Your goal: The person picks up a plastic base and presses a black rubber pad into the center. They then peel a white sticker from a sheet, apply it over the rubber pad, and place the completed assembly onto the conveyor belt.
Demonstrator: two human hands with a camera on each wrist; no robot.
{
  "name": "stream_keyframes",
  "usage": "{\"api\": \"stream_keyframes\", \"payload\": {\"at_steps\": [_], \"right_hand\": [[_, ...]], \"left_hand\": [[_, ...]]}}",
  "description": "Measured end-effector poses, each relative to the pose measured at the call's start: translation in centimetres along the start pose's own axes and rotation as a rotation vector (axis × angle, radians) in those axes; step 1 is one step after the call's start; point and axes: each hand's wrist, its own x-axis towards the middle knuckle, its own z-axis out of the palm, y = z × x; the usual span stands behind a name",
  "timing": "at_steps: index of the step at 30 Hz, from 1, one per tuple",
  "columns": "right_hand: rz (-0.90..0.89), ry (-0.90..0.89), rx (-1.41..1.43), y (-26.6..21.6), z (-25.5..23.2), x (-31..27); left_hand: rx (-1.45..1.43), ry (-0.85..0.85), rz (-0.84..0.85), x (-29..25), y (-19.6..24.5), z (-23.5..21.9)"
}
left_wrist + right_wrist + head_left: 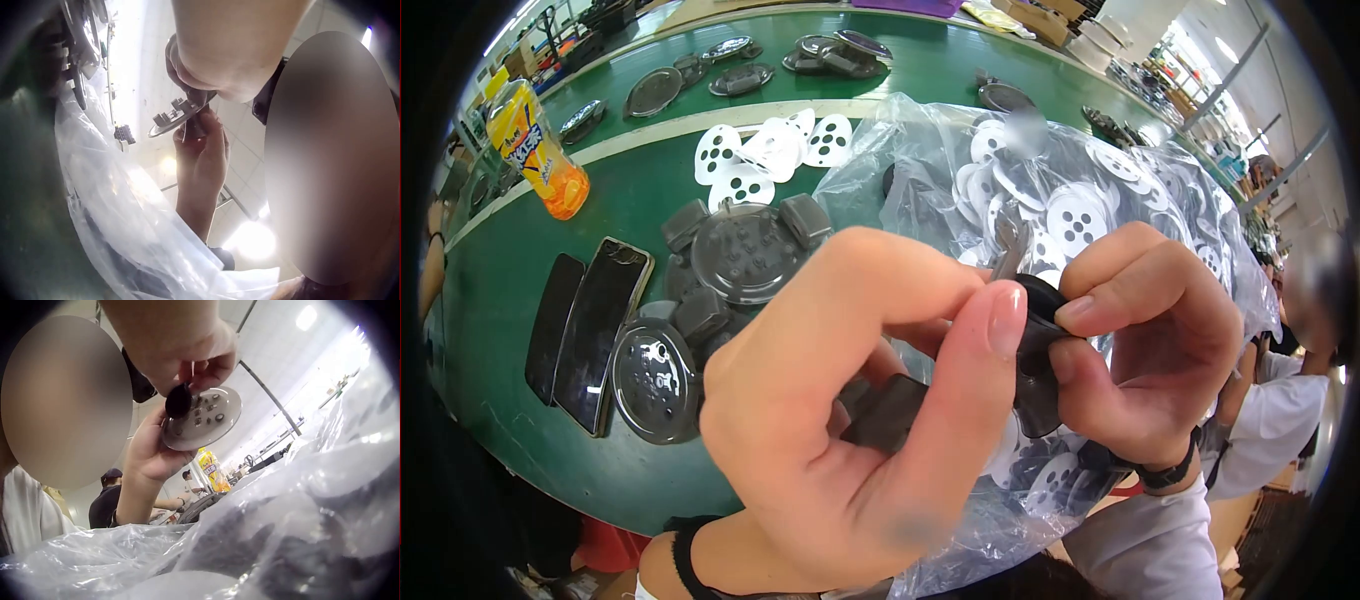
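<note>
Both hands meet in front of the chest in the head view. My left hand [840,400] grips a translucent grey plastic part, whose round disc [215,434] with several small posts shows best in the right wrist view. My right hand [1155,330] pinches a small black oval piece [179,401] between thumb and forefinger, right against the disc's posts. In the head view, the left thumb and forefinger tips come close to the black piece and hide much of the grey part.
A clear plastic bag [930,150] of white cards with holes lies behind the hands. More white cards [775,150], grey plastic parts [750,250], two phones [605,335] and an orange drink bottle [540,150] are on the green table [490,300]. People stand nearby.
</note>
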Motion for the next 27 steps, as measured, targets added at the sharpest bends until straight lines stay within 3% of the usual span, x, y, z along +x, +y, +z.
{"api": "stream_keyframes", "payload": {"at_steps": [1,4,7,15,27], "right_hand": [[-0.005,0.000,-0.014,0.0,0.0,0.1],[-0.001,0.008,-0.040,-0.2,0.0,0.1],[-0.037,0.018,-0.106,-0.3,0.0,0.1],[-0.176,0.050,-0.263,-0.8,0.0,0.1],[-0.124,0.068,-0.239,-0.8,0.2,-0.1]], "left_hand": [[0.035,0.035,0.038,0.2,0.1,0.1],[-0.084,-0.159,-0.131,0.6,1.2,-0.7],[-0.126,-0.154,-0.140,0.4,0.9,-0.5],[-0.096,-0.130,-0.039,0.1,0.8,-0.3],[-0.041,-0.136,0.046,0.2,0.4,-0.2]]}}
